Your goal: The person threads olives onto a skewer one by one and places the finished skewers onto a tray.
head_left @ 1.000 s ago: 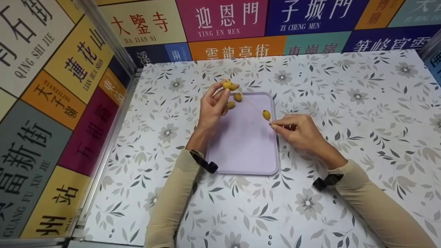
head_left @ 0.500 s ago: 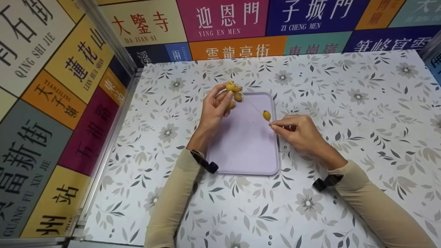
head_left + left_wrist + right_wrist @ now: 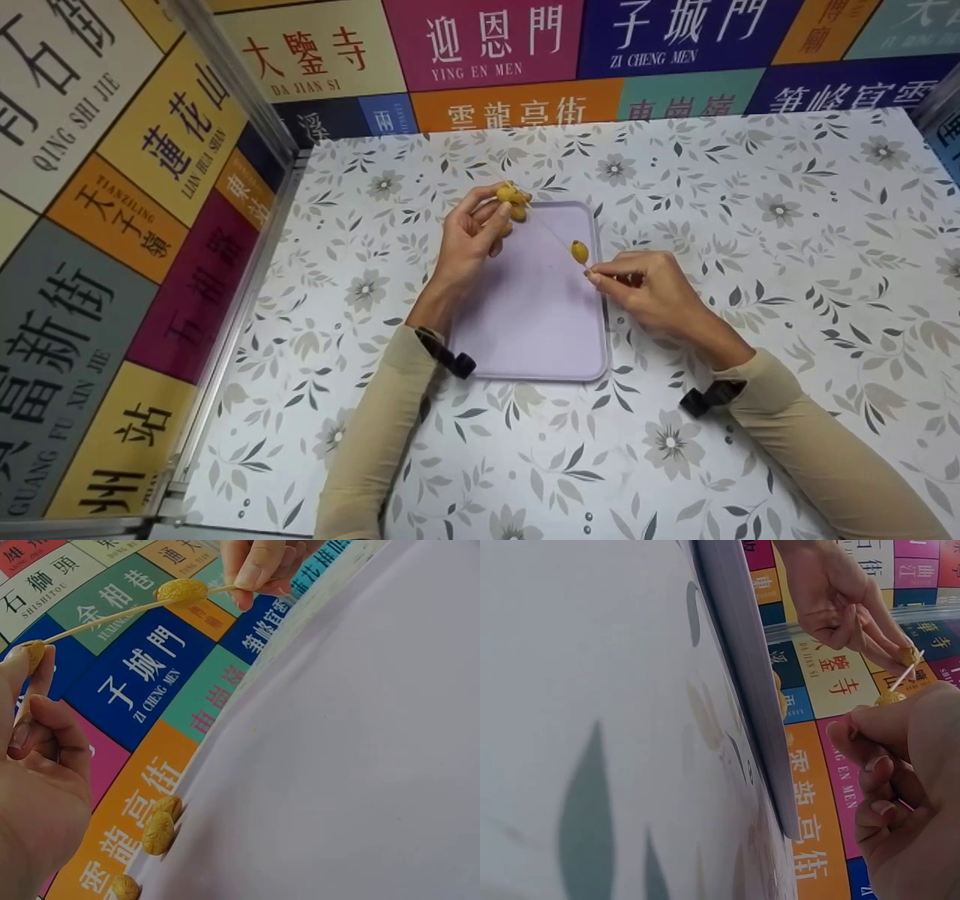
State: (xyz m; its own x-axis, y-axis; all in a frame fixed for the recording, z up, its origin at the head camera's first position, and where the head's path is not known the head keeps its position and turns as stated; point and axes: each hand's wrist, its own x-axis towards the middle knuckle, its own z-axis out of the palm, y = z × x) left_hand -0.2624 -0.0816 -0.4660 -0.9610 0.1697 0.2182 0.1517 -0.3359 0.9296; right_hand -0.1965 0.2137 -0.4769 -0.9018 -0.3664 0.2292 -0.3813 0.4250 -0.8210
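My right hand pinches the near end of a thin wooden skewer between thumb and forefinger. One wrinkled yellow olive-like fruit is threaded on it, just beyond those fingertips. At the skewer's far end, my left hand holds a second such fruit between thumb and fingers. The skewer's pale tip shows at that fruit in the right wrist view; whether it runs through, I cannot tell. Loose fruits lie along the far edge of the lilac tray, partly hidden by my left hand in the head view.
The tray, with its low raised rim, lies beneath both hands on a table covered in a floral pattern. Colourful panels with lettering stand behind the table and along its left side. Each wrist wears a black camera band.
Over the last second my left hand has shifted slightly right and towards me with its fruit, now covering more of the loose ones. My right hand has stayed nearly still.
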